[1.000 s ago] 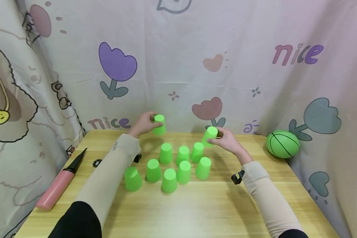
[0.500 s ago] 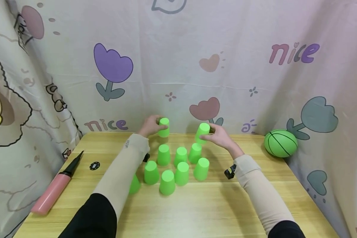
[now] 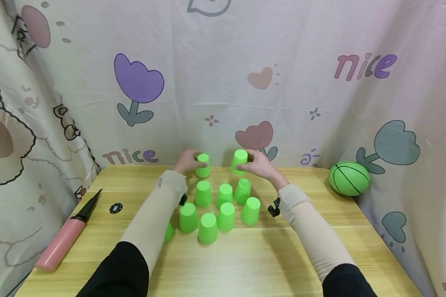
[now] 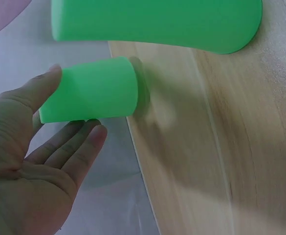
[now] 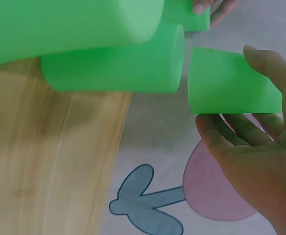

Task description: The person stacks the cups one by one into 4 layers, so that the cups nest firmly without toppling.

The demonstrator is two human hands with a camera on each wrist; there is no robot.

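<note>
My left hand (image 3: 187, 161) grips an upside-down green plastic cup (image 3: 203, 166) near the table's back edge. In the left wrist view the thumb (image 4: 44, 87) and fingers lie on opposite sides of that cup (image 4: 91, 92), its rim close over the wood. On the right, my right hand (image 3: 261, 165) holds a second inverted green cup (image 3: 239, 161), raised above the back of the table. The right wrist view has this cup (image 5: 233, 82) between thumb and fingers. Several more inverted green cups (image 3: 208, 229) stand in front of both hands; my left sleeve partly hides one cup (image 3: 168, 233).
A pink pump-like cylinder with a black nozzle (image 3: 61, 243) lies along the table's left side, near a round black chip (image 3: 116, 208). At the back right corner sits a green ball (image 3: 349, 178) with black lines. A printed curtain (image 3: 208, 82) hangs right behind the table (image 3: 282, 264).
My right hand has carried its cup leftward, toward the left hand's cup. The left hand has lowered its cup closer to the table, and the view has shifted slightly.
</note>
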